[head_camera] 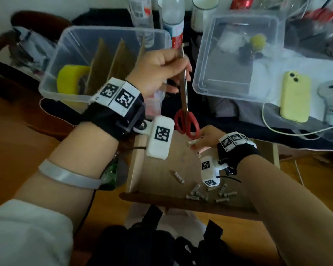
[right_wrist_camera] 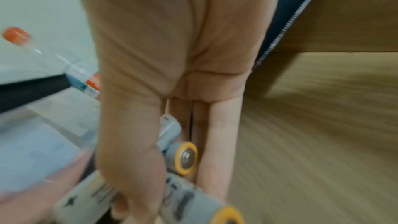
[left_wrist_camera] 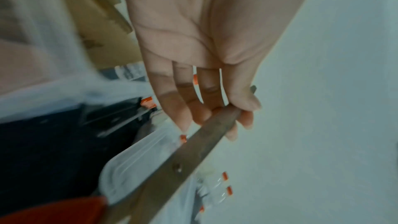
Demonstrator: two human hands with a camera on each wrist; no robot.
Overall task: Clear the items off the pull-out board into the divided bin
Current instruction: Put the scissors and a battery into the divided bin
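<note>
Our left hand (head_camera: 158, 72) pinches the scissors (head_camera: 186, 104) by the closed blades, red handles hanging down toward our wrist, and the bin (head_camera: 69, 47) sits just to that hand's left, its cardboard dividers upright. Our right hand (head_camera: 205, 140) is curled round a few batteries (right_wrist_camera: 183, 157) above the board (head_camera: 158, 177); more of them lie loose behind that wrist, near the board's front edge.

To do this well, we judge, we carry the scissors left over the bin wall, lower them handles first into a slot free of the tape (head_camera: 71, 79), and let go only once they rest. Gripping blades risks a slip, so we keep the pinch firm and the swing slow. The right hand should hold its batteries level until the left is out of the way.
</note>
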